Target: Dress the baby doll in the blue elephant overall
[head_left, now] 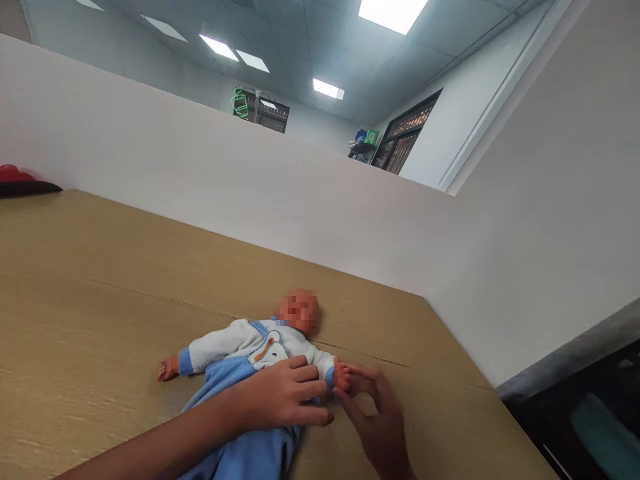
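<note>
From here I see the doll [270, 350] on the tabletop [125, 293] already wearing both sleeves [217, 348], left hand [290, 395] loosely curled over it, right hand [377, 417] at its fist [342, 375], though grips and remaining work I cannot tell.

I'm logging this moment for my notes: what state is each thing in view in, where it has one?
Doll: lying face up, dressed, arms spread
Outfit: worn, sleeves on both arms
Left hand: over the doll's body, fingers bent
Right hand: thumb and fingers at the doll's hand, grip unclear
Ceiling lights: lit
Windows: open or shut, cannot tell
</note>
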A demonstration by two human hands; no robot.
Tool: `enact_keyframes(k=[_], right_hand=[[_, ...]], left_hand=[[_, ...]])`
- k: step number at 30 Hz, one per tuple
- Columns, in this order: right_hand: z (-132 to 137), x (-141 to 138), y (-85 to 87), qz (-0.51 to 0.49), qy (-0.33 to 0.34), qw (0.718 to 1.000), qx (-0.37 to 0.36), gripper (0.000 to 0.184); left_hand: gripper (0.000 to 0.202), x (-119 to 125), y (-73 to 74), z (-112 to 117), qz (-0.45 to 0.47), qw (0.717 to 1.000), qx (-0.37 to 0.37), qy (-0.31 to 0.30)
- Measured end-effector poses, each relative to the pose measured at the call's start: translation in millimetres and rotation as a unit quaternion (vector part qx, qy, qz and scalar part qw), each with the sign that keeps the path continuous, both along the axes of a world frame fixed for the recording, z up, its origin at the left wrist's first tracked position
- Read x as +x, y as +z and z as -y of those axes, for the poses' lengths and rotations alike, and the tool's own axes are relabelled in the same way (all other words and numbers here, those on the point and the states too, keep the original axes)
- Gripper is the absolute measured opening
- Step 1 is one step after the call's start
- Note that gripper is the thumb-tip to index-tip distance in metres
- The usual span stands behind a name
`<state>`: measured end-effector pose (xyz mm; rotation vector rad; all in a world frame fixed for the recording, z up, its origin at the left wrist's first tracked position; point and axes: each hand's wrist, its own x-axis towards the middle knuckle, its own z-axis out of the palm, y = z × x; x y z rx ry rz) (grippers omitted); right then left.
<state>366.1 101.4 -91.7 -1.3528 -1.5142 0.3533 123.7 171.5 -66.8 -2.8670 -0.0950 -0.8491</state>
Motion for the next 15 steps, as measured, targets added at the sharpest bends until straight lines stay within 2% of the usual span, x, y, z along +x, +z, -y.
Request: enact_keyframes(k=[2,4,6,9,10,12,15], right_hand=[[-10.1,-19.7,-9.9,0.057,0.054,0.995,0.061,0.013],[-10.5,-33.5,-17.5,0.070,0.097,0.989,0.082,0.008],[-3.3,-39.5,-17.8,0.048,0.141,0.988,0.040,0.009],[10.0,-42.2,-11.3,-0.029,0.198,0.978,-0.054,0.020],[12.4,-43.8,-10.8,-0.062,0.194,0.977,-0.069,0.022],[12.6,-49.0,-15.8,-0.128,0.141,0.978,-0.083,0.029],[4.8,-55.4,-34.4,-0.204,0.020,0.973,-0.102,0.044]], left_hand=[[0.021,-4.3,-1.0,-0.3,0.021,1.000,0.010,-0.016],[0.025,-7.2,1.0,-0.5,0.045,0.999,-0.021,-0.012],[0.028,-8.4,5.8,-2.2,0.073,0.990,-0.118,0.004],[0.025,-6.6,13.4,-9.5,0.114,0.945,-0.306,0.026],[0.020,-5.2,14.8,-12.7,0.117,0.929,-0.350,0.033],[0.012,-1.8,15.9,-18.6,0.106,0.912,-0.393,0.059],[0.008,2.6,16.2,-22.0,0.057,0.914,-0.386,0.112]])
